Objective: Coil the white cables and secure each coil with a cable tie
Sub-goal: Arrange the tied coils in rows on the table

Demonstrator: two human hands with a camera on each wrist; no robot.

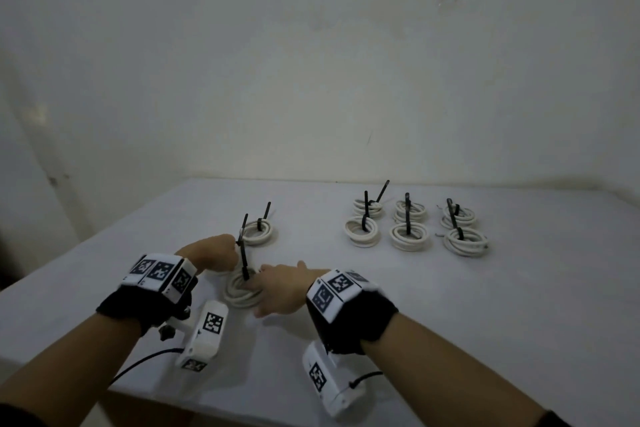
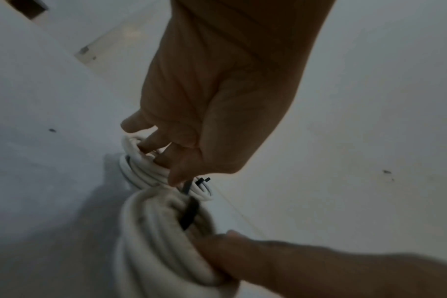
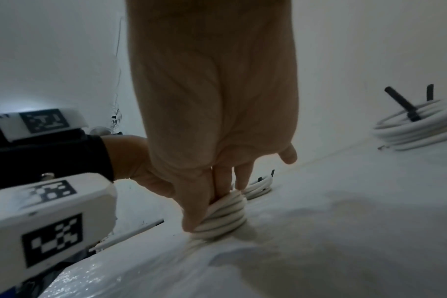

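White cable coil (image 1: 242, 291), springy and light by its look, lies on the table (image 1: 450, 305), pinched at its rim by the right hand (image 1: 280, 291) while the left hand (image 1: 213, 253) grips the black cable tie (image 1: 244, 260) upright.

No words, brand names or numbers can be read anywhere. The only signs are black-and-white square code markers — blocky patterns, not letters. Several stand in a row on the white band (image 1: 160, 273) around the left wrist, and more on the white band (image 1: 341, 288) around the right wrist. One sits on the side of the white camera box (image 1: 204, 334) under the left wrist, with another at its lower end; one more sits on the white camera box (image 1: 327, 380) under the right wrist. The right wrist view shows two of the left unit's markers up close (image 3: 52, 240) — still only checkered patterns.
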